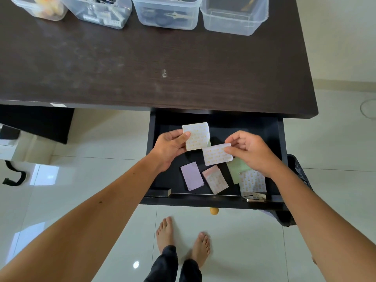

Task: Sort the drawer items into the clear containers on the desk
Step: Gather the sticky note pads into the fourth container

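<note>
The dark drawer (281, 151) is pulled out under the desk. Over it my left hand (169, 148) pinches a pale patterned paper note (198, 136) by its left edge. My right hand (251, 151) pinches a second patterned note (216, 154) by its right edge. On the drawer floor lie a lilac note (191, 179), a pink-backed patterned note (215, 181), a green note (236, 169) and another patterned note (253, 183). Several clear containers line the desk's far edge; the rightmost container (234, 25) looks nearly empty.
A small dark block (160, 191) sits in the drawer's front left corner and a metal piece (254, 197) at its front right. The dark desk top (154, 64) lies between drawer and containers. A black bin (299, 176) stands to the right. My bare feet (183, 239) are below.
</note>
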